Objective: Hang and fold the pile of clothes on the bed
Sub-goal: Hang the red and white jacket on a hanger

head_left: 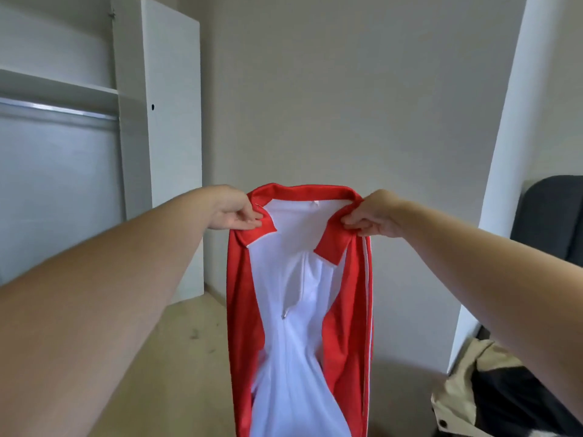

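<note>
Hanging upright in mid-air, jacket (303, 310) runs long axis vertical, collar up, front toward camera. Red with white panel, zip part open. Left hand (235, 212) and right hand (373, 217) pinch collar ends.

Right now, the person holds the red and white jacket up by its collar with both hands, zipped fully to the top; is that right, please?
Not quite: the head view shows the zip slider partway down the jacket, its collar open. The left hand and right hand do hold the collar.
</note>
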`<state>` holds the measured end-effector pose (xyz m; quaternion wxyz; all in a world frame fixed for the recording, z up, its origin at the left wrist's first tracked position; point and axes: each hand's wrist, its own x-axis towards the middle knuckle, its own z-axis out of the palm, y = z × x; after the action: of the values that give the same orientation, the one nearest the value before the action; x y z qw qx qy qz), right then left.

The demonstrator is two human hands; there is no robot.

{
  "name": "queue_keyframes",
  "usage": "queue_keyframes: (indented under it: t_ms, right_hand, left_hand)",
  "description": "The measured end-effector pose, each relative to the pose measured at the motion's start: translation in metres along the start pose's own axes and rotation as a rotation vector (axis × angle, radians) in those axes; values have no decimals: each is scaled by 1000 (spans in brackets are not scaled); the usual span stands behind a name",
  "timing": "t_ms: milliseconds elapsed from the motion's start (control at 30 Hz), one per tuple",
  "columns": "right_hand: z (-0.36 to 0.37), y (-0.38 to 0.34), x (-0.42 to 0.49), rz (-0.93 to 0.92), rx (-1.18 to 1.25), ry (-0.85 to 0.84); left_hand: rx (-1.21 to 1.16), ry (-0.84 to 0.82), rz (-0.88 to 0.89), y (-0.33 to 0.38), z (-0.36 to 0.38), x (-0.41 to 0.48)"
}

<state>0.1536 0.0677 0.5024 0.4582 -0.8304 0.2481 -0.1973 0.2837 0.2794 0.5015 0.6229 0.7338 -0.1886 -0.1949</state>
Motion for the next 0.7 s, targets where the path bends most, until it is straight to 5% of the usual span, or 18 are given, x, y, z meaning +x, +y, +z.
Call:
queue_keyframes:
  t_ms: [100,200,300,367,433,500,567,700]
  right_hand:
    - [-6,12,1,-144,-288,238]
    - [-6,15,-1,-272,-336,482]
    - [-8,7,2,-467,-293,921]
    - [-10,12,9,-410,-481,880]
    - [-7,29,16,-182,-717,520]
    - [-12,48,19,-44,-575,365]
    - [-21,57,19,-35,-287,463]
    - [-38,49,9,-105,-69,627]
  left_hand:
    - [184,54,72,-7,7,-5]
    - [661,183,190,-11,19,-4]
    - [741,711,550,-4,28,-1]
    - [659,884,808,-4,33,4]
    - [797,724,812,-11,33,13]
    - [897,466,585,-22,32,20]
    - [821,358,496,-30,37,26]
    - [596,426,609,-15,69,22]
